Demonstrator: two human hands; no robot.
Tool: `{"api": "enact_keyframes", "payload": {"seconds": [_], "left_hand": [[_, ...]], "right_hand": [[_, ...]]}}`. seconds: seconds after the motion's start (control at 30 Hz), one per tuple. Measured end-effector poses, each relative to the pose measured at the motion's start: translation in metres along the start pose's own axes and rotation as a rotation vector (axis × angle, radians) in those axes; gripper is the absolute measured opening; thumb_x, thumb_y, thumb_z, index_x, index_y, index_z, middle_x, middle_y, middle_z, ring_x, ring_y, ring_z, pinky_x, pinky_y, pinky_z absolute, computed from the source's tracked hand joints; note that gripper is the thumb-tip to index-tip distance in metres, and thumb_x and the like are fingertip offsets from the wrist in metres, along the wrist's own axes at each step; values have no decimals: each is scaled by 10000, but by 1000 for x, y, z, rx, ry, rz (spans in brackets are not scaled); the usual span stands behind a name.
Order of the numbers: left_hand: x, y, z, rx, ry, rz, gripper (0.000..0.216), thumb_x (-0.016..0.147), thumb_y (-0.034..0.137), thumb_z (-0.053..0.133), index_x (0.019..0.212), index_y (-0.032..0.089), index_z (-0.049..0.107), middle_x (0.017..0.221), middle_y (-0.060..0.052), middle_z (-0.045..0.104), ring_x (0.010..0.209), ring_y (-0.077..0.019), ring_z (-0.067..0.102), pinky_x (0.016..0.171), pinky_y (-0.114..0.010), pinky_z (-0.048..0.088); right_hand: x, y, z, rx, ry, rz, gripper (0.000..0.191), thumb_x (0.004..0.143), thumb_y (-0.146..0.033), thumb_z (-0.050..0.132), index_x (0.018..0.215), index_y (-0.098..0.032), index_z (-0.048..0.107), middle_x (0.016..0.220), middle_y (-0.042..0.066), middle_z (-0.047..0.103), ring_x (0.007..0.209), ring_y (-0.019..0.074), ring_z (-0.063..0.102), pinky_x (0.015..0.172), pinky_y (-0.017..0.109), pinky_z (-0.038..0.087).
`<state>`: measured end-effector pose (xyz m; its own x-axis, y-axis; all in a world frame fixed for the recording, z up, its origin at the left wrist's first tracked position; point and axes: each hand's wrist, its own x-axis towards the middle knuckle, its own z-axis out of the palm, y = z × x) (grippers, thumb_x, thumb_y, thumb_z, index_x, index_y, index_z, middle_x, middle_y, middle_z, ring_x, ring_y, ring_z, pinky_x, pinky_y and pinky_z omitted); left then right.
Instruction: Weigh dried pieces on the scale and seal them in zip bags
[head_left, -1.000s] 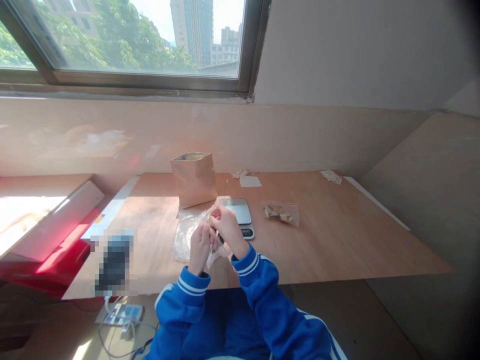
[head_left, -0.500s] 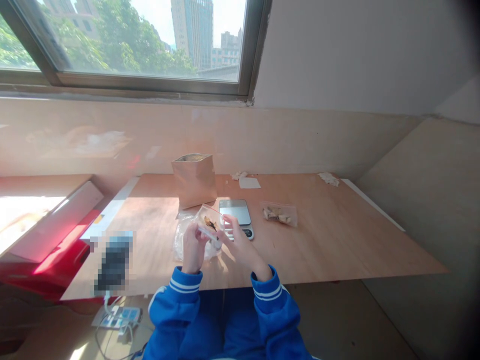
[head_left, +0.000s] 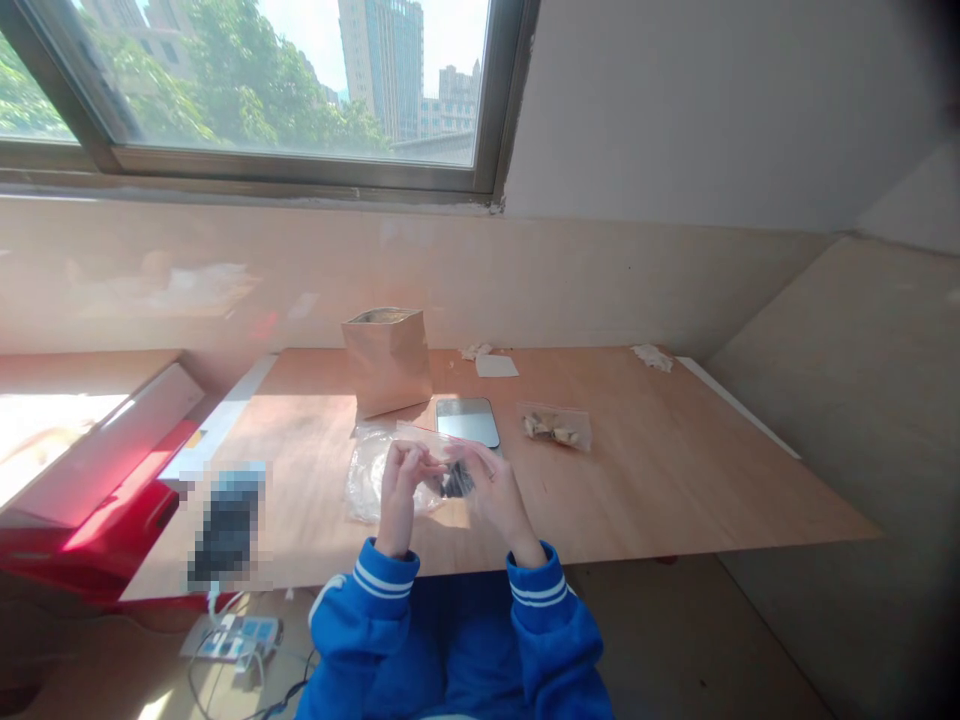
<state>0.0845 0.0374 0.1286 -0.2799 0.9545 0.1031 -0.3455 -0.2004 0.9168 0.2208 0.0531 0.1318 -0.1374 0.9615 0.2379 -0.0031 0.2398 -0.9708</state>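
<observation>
My left hand [head_left: 399, 490] and my right hand [head_left: 496, 492] hold a small clear plastic bag [head_left: 448, 462] between them, just above the near part of the wooden table [head_left: 675, 470]. The fingers of both hands pinch the bag's top edge. Dark pieces show inside the bag. Right behind the bag lies a small digital scale [head_left: 467, 422]. A second clear bag with pale pieces [head_left: 555, 427] lies to the right of the scale. Under my left hand rests a pile of clear empty bags [head_left: 367, 475].
An open brown paper pouch [head_left: 388, 358] stands behind the scale. Paper scraps [head_left: 495, 365] and crumpled tissue [head_left: 651, 356] lie at the table's far edge. A red and white box [head_left: 112, 470] sits to the left. A blurred dark object [head_left: 229, 525] stands at the table's left front corner.
The small bag has turned from tilted upright to held flat and low between both hands. My right hand has moved onto the bag's edge and both hands dropped slightly toward me.
</observation>
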Motion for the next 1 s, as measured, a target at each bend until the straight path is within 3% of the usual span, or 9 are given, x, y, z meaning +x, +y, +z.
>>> {"api": "enact_keyframes", "payload": {"seconds": [0.13,0.2,0.3,0.4,0.53,0.7,0.8,0.9,1.0], "left_hand": [[6,-4,-11,330,232,141,384,769,448,677,1055,213,576,1055,-59,575,949,-180,579,838,-325,479],[10,-4,-16,355,131,72,412,774,471,669,1085,207,609,1100,-77,608,992,-199,584,854,-323,473],[12,-2,-20,309,-42,-27,376,819,519,599,922,170,695,876,-69,687,859,-196,630,779,-291,485],[9,0,-19,312,-9,-16,448,864,553,513,750,162,699,643,-47,665,641,-165,615,647,-265,477],[5,-1,-16,327,59,9,484,858,575,505,654,165,659,537,-33,638,518,-152,587,557,-251,463],[6,-2,-20,332,106,9,466,867,573,492,705,168,655,523,-19,639,505,-149,598,535,-241,473],[7,-3,-25,338,118,6,467,868,569,492,693,168,658,528,-20,641,490,-141,585,526,-239,468],[8,-4,-27,339,76,-41,505,864,579,490,645,156,660,548,-42,653,506,-148,598,536,-247,472],[9,-7,-24,324,-18,-99,507,844,581,524,681,131,693,640,-80,696,596,-166,639,549,-242,471]], "right_hand": [[0,4,-11,95,13,20,364,920,-482,504,1062,-209,699,1049,76,728,1045,240,652,969,391,479],[-1,6,-12,131,-15,48,391,911,-513,506,1058,-206,699,1027,82,734,1005,240,670,937,386,501],[-4,6,-8,182,22,97,482,912,-571,459,1152,-195,640,914,86,750,840,223,710,816,368,548],[-5,5,0,211,169,141,556,918,-628,371,1165,-177,582,692,54,731,641,203,704,665,325,555],[-4,7,4,177,282,205,618,884,-713,301,954,-180,605,496,21,640,521,204,673,536,287,519],[-3,20,-9,176,158,216,658,847,-742,356,954,-178,676,586,46,675,591,206,684,611,317,543],[-3,24,-16,71,147,201,645,817,-749,417,775,-175,708,669,81,711,651,209,689,672,322,541],[-4,22,-17,10,242,180,629,818,-732,443,616,-180,666,620,77,702,605,198,673,654,311,530],[-3,22,-16,35,395,170,619,843,-704,433,583,-182,641,578,64,688,568,187,665,631,293,519]]}}
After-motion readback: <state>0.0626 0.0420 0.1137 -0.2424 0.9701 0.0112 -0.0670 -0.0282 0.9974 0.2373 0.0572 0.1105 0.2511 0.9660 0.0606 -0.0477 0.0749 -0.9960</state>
